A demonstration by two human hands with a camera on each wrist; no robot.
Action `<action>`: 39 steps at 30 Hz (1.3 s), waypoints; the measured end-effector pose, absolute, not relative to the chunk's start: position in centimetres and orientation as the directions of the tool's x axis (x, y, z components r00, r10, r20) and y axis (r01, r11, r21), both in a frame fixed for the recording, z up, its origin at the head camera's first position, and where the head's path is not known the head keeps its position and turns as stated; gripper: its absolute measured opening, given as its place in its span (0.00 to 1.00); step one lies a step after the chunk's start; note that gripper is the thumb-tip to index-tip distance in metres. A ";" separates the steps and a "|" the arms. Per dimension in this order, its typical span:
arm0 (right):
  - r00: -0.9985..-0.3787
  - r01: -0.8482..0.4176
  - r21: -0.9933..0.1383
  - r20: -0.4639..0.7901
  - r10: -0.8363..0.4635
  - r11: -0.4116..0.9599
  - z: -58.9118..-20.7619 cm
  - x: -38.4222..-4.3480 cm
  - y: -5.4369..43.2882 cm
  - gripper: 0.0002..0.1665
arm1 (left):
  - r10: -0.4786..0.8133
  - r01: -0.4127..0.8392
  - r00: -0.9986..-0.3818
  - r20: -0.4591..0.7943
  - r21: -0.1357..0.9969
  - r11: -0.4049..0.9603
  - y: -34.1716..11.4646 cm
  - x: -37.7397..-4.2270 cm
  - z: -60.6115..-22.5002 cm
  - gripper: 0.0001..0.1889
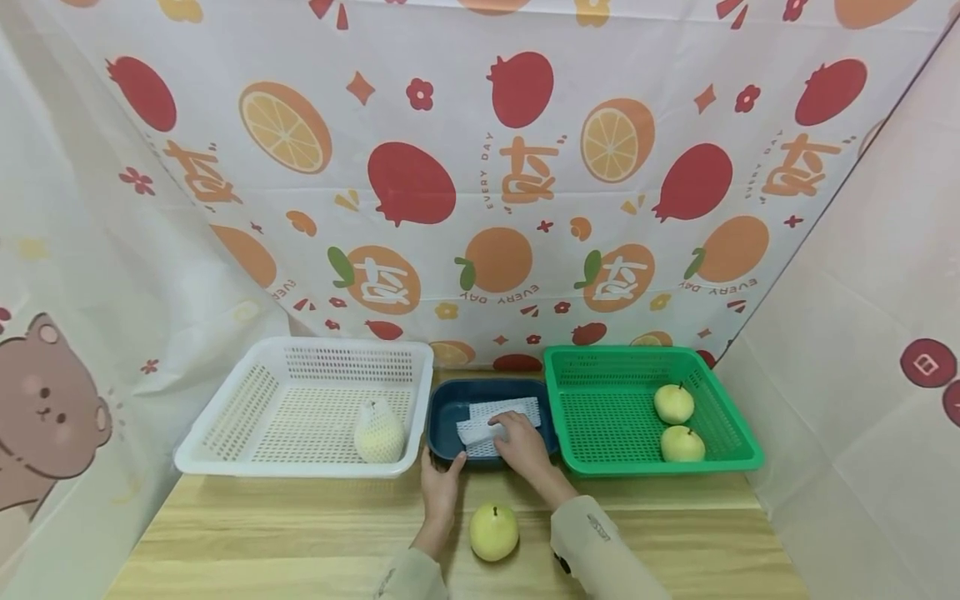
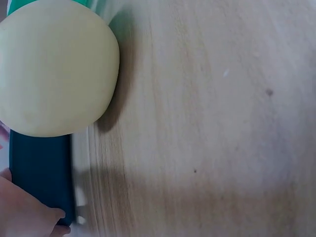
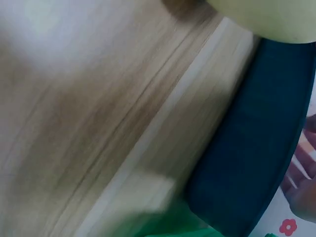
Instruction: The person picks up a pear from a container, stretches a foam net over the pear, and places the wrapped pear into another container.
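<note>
A dark blue basin (image 1: pixel 438 411) stands between two baskets, with white foam fruit nets (image 1: pixel 517 410) lying in it. My left hand (image 1: pixel 441 493) is at its front left corner, thumb on the front wall and fingers at the side; in the left wrist view its fingertips (image 2: pixel 58 214) touch the blue wall. Over the basin, my right hand (image 1: pixel 519 446) reaches down to the nets with its fingers apart. The right wrist view shows part of that hand (image 3: pixel 302 195) beyond the basin's rim. A bare yellow pear (image 1: pixel 494 532) sits on the table between my forearms.
On the left stands a white basket (image 1: pixel 262 467) holding one pear in a foam net (image 1: pixel 378 433). A green basket (image 1: pixel 600 467) on the right holds two bare pears (image 1: pixel 674 404). Behind them hangs a fruit-print cloth (image 1: pixel 480 167). The wooden table (image 1: pixel 300 533) runs toward me.
</note>
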State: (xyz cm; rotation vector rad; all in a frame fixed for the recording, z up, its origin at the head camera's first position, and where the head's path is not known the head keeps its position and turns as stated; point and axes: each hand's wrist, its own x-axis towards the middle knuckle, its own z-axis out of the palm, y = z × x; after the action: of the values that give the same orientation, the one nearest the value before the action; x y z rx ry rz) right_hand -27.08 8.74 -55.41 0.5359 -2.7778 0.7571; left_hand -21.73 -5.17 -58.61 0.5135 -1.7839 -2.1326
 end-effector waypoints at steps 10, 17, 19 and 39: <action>-0.918 -0.368 -0.331 0.280 -0.282 0.869 -56.3 -27.7 7.9 0.07 | -0.457 0.032 -0.887 -0.068 0.978 -0.207 -5.2 -21.9 -58.6 0.38; -0.934 -0.331 -0.379 0.264 -0.242 0.864 -56.6 -28.1 7.7 0.08 | -0.462 0.015 -0.883 -0.082 0.979 -0.203 -5.3 -21.9 -58.5 0.39; -0.938 -0.322 -0.394 0.255 -0.235 0.861 -56.6 -28.0 7.7 0.07 | -0.460 0.006 -0.883 -0.092 0.978 -0.207 -5.3 -21.9 -58.5 0.39; -0.904 -0.383 -0.556 0.388 -0.178 0.737 -57.1 -27.4 8.0 0.07 | -0.446 0.032 -0.890 -0.095 0.963 -0.268 -5.3 -21.6 -58.5 0.39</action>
State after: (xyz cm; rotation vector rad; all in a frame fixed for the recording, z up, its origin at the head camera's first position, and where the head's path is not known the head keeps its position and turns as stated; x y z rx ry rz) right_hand -27.37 8.04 -57.08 0.4371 -2.6302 0.9409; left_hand -21.60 -5.26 -58.54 0.5073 -1.6777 -2.2250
